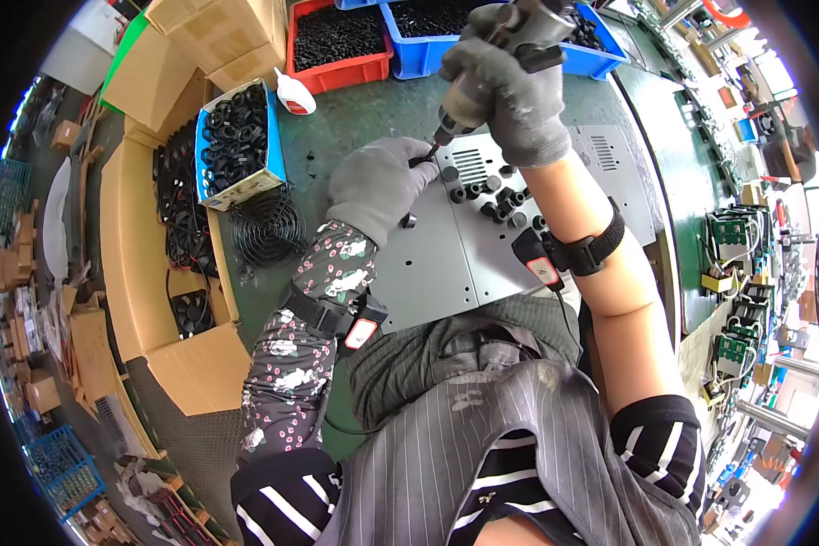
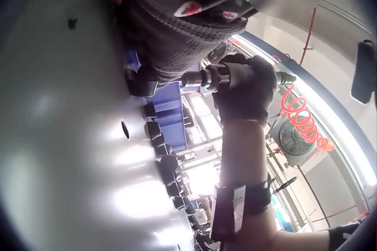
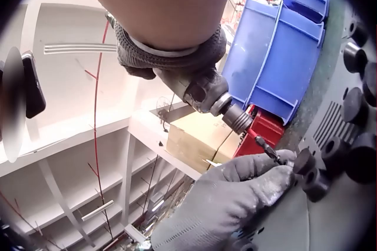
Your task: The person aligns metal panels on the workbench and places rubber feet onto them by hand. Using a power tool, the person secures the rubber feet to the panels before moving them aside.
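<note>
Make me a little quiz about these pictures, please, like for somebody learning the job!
1. Which hand holds the grey metal power driver? A) left B) right
2. True or false: short, round, black pieces lie on the flat grey metal panel.
3. Fill in: close to those pieces, the left hand wears a grey ____.

Key: 1. B, the right hand. 2. True. 3. Glove.
</note>
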`<action>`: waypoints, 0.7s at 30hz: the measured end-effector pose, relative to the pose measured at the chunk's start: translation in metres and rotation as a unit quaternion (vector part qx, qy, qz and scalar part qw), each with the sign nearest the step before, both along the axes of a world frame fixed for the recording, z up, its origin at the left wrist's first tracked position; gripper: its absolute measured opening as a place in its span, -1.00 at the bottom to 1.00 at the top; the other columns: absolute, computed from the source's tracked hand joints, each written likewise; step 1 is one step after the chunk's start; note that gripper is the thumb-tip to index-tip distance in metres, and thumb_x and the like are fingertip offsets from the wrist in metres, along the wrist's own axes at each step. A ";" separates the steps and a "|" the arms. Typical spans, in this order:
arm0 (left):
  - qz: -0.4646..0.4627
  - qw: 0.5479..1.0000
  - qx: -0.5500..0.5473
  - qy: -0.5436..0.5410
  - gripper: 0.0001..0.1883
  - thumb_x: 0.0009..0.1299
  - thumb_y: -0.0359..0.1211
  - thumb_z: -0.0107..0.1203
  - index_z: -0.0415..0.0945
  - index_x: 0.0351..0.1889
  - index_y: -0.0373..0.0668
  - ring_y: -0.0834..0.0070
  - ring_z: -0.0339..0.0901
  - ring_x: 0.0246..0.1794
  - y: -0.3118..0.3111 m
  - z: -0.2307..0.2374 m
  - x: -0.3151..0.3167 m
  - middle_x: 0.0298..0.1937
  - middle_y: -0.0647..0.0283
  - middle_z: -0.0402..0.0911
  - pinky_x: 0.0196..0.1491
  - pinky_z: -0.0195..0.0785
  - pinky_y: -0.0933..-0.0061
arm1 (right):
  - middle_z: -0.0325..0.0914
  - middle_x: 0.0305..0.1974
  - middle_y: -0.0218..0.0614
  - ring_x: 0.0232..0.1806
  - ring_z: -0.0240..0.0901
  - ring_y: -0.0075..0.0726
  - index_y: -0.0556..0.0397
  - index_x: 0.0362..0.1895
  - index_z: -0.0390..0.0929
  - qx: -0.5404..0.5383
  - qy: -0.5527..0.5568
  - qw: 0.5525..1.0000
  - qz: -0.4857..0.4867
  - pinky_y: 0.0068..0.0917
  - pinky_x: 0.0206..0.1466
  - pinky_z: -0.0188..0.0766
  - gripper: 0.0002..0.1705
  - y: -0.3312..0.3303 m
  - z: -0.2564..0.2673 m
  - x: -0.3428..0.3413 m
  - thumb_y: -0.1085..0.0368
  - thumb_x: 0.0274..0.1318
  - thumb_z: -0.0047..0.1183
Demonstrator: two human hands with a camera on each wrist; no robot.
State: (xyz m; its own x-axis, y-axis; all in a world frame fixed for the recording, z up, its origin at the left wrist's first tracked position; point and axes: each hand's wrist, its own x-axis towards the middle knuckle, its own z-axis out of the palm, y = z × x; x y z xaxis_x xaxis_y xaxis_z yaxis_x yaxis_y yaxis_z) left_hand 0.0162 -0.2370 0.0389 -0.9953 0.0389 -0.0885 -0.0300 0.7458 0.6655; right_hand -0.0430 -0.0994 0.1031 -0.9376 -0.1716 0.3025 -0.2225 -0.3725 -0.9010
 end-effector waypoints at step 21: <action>-0.011 0.999 -0.037 0.004 -0.72 0.26 -0.13 0.09 0.57 -0.19 -0.07 0.35 0.57 -0.27 -0.002 -0.008 -0.005 -0.30 0.21 0.60 -0.24 0.40 0.29 | 0.47 -0.38 -0.40 -0.35 0.44 -0.51 0.08 -0.23 0.43 0.130 0.078 0.987 0.048 -0.51 -0.25 0.42 -0.67 -0.019 -0.010 -0.011 0.43 -0.17 0.19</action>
State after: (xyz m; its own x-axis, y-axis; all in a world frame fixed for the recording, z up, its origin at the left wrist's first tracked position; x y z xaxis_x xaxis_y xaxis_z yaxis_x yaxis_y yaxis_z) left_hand 0.0108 -0.2395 0.0311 -0.9950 0.0544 -0.0836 -0.0078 0.7934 0.6086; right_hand -0.0539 -0.1181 0.0928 -0.8587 -0.3478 0.3765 -0.3420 -0.1584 -0.9263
